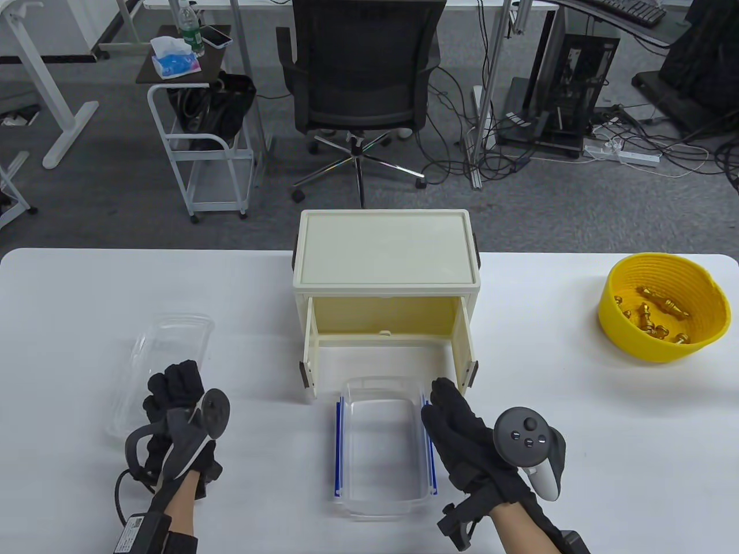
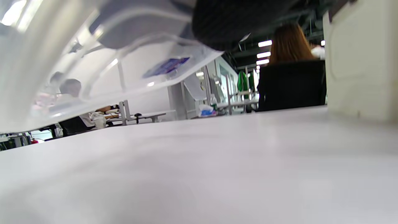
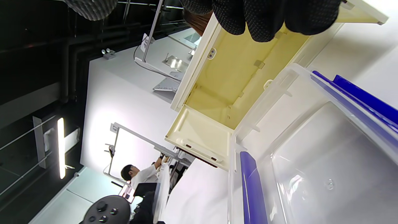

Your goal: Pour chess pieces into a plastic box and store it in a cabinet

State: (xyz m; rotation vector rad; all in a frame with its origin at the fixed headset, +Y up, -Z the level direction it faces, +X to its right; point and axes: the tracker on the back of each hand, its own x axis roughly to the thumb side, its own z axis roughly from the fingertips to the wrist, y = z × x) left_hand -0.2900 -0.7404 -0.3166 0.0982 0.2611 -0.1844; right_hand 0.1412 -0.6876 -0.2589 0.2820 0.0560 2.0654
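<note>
An empty clear plastic box with blue latches sits on the table in front of the cream cabinet, whose two doors stand open. My right hand lies open with fingers stretched along the box's right side; its wrist view shows the box and the cabinet's inside. My left hand is curled on the near end of the clear lid, which the left wrist view shows tilted above the table. Gold chess pieces lie in a yellow bowl at the far right.
The white table carries only these things. Beyond its far edge stand an office chair and a small cart.
</note>
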